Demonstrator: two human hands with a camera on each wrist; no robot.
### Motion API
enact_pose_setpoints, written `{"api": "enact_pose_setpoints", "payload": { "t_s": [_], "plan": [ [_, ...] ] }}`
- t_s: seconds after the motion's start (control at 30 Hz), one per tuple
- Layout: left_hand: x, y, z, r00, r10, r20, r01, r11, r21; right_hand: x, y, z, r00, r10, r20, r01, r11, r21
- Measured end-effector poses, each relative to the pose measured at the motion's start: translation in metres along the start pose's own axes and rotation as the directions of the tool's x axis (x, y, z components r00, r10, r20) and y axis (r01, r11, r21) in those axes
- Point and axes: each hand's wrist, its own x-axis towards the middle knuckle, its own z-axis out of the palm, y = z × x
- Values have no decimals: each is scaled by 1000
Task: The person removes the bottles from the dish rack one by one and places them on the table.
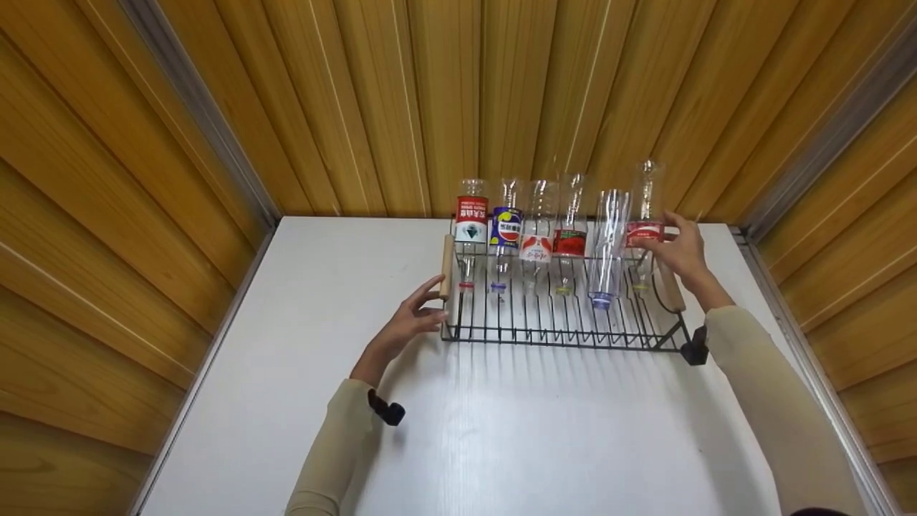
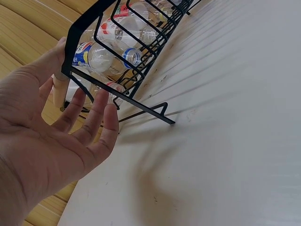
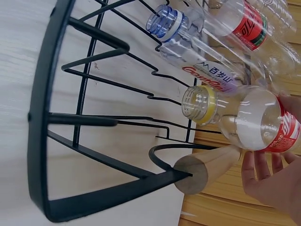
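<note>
Bottle (image 1: pixel 647 229) at the right end of the wire rack (image 1: pixel 562 345) is pinched by the right hand (image 1: pixel 682 251). The left hand (image 1: pixel 403 328), fingers spread, touches the other end. One bump could tip other bottles (image 1: pixel 506 228) over.

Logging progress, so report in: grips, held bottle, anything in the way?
Left grip at wooden handle; right grip holding rightmost bottle; blue-necked bottle alongside, nothing visibly blocking.

A person wears long sleeves in plain light beige, the left sleeve (image 1: pixel 331 444) creased toward the lower edge of the head view, the right sleeve (image 1: pixel 770 398) mostly smooth. Small, blocky black devices, one (image 1: pixel 392 413) by the left cuff, another (image 1: pixel 694 348) by the right, accompany bare hands (image 1: pixel 408 322).
</note>
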Motion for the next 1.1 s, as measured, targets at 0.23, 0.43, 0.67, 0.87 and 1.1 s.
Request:
{"api": "enact_pose_setpoints", "payload": {
  "t_s": [0.23, 0.43, 0.67, 0.87, 1.1],
  "plan": [
    [0, 1, 0, 1000, -9, 1, 9, 1000, -1, -5, -3, -4, 1000, -1, -8, 1, 1000, 1],
    [0, 1, 0, 1000, -19, -4, 19, 1000, 5, -9, -9, -8, 999, -39, 2, 39, 999, -11],
    [0, 2, 0, 1000, -7, 13, 7, 1000, -11, -17, -20, -5, 997, -74, 30, 75, 997, -19],
    [0, 1, -1, 1000, -3, 14, 3, 1000, 2, -26, -31, 2, 991, -115, 63, 115, 993, 1],
    [1, 0, -1, 1000, -5, 16, 5, 1000, -16, -32, -42, 12, 976, -175, 126, 171, 985, 38]
  ]
}}
